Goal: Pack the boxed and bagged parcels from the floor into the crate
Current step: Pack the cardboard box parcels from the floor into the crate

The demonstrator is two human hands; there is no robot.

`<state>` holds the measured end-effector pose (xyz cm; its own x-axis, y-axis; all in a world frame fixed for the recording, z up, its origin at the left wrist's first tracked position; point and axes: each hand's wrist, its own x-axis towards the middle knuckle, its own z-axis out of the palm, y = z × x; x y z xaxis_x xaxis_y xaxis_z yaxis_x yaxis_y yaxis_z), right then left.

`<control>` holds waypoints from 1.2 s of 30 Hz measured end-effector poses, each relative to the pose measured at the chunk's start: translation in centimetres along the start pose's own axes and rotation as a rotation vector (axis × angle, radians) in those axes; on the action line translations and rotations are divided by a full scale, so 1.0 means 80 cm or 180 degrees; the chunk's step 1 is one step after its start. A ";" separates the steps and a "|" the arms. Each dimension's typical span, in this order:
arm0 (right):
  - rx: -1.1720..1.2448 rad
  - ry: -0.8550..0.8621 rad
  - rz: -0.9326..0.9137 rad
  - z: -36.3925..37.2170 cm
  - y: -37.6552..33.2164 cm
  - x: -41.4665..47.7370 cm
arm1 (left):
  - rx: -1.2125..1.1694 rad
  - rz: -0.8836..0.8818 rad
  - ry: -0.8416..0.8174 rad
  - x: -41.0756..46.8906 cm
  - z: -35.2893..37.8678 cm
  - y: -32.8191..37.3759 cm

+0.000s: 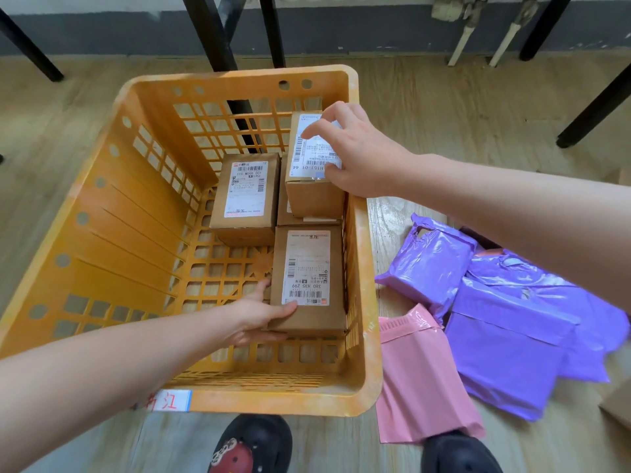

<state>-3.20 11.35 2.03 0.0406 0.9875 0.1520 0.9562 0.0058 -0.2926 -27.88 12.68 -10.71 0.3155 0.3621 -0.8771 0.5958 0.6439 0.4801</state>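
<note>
At the near right corner of the orange crate (pixel 112 233), the left hand (pixel 256 315) holds a labelled carton (pixel 307 268): thumb on the top face by the label's edge, fingers wrapped round the near left corner. The carton sits low against the right wall; I cannot tell if it is fully down on the crate bottom.

Right hand (pixel 358 151) hovers over the stacked carton (pixel 312 196) at the far right. Grip wide, fingers spread and relaxed above the label; contact unclear. That carton rests on a lower carton (pixel 290 218); a third carton (pixel 244 192) stands just beside them, to the left.

Judgement: the step in hand is seating the near carton. Slide it flush to the right wall and up against the lower carton, label up, leaving the left half free. Draw the fingers clear before letting go.

Not yet packed: purple mailer bags (pixel 505 353) and a pink mailer bag (pixel 420 380) on the floor (pixel 444 114), right of the crate. They look soft, so probably best laid in last.
</note>
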 end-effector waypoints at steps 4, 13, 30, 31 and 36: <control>0.0007 0.0012 0.0002 0.000 -0.001 0.000 | 0.0429 0.0023 -0.0067 0.002 -0.002 0.003; -0.0131 0.0132 -0.0026 -0.018 0.011 -0.022 | 0.1944 0.0970 0.1951 -0.012 0.021 0.103; -0.0965 -0.0311 0.0879 -0.083 0.143 -0.201 | 0.3568 0.4886 0.1365 -0.089 0.246 0.227; -0.0981 -0.0401 0.1023 -0.084 0.157 -0.217 | 0.3729 0.4866 0.1339 -0.086 0.257 0.222; -0.0839 -0.0749 0.1815 -0.090 0.218 -0.288 | 0.4205 0.4531 0.1040 -0.063 0.305 0.201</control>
<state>14.67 -12.42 0.22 0.5248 0.8327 -0.1768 0.8438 -0.5363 -0.0212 -1.89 4.77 1.14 0.9478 0.2634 0.1799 0.2097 -0.9395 0.2709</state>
